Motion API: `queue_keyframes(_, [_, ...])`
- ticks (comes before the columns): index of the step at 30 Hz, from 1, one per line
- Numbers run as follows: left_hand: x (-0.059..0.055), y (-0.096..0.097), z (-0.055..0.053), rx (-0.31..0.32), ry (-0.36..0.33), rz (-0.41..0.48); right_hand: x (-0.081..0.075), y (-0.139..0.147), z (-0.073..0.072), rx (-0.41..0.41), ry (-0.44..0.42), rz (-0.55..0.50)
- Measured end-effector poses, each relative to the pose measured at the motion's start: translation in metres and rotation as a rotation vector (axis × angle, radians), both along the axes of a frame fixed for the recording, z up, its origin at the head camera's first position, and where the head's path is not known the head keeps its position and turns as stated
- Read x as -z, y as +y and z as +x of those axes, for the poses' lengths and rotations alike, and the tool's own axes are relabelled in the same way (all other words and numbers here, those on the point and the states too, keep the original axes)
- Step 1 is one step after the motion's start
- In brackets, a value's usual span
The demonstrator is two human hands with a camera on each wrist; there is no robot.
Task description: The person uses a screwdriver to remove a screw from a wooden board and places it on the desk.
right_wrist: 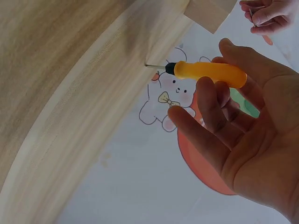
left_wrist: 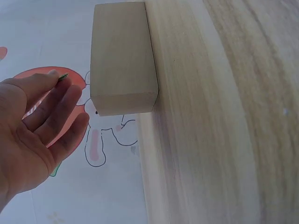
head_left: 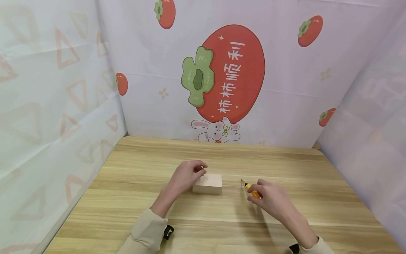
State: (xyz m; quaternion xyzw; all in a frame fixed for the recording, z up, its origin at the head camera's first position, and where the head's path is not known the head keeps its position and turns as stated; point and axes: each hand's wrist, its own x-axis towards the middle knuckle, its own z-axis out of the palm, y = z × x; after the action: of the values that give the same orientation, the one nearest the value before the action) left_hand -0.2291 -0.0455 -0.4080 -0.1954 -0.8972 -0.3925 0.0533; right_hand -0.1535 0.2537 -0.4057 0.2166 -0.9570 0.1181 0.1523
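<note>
A pale wooden block (head_left: 207,189) lies on the table, with a small dark spot on its top face. Over the block's left part, my left hand (head_left: 187,173) pinches a small, thin screw (left_wrist: 63,76) between thumb and fingertips; little of it shows. To the right of the block, my right hand (head_left: 272,197) grips a screwdriver (right_wrist: 205,72) by its yellow handle. The screwdriver's short metal shaft points away to the left, apart from the block. In the right wrist view the fingers wrap loosely about the handle.
The wood-grain table (head_left: 133,197) extends around both hands. White cloth walls stand at the back and sides, the back one printed with a large red persimmon (head_left: 244,70) and a rabbit (head_left: 219,130). Dark straps (head_left: 168,232) show at the sleeves.
</note>
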Motion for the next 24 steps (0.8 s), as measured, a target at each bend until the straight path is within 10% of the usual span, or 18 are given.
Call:
queue_keyframes(9, [0.001,-0.004,0.001,0.038,-0.017,0.038,0.002,0.000,0.004,0.066,-0.220,0.076])
queue_keyframes(24, [0.001,-0.019,0.009,0.118,-0.037,0.023,0.009,0.000,0.008,0.038,-0.276,0.124])
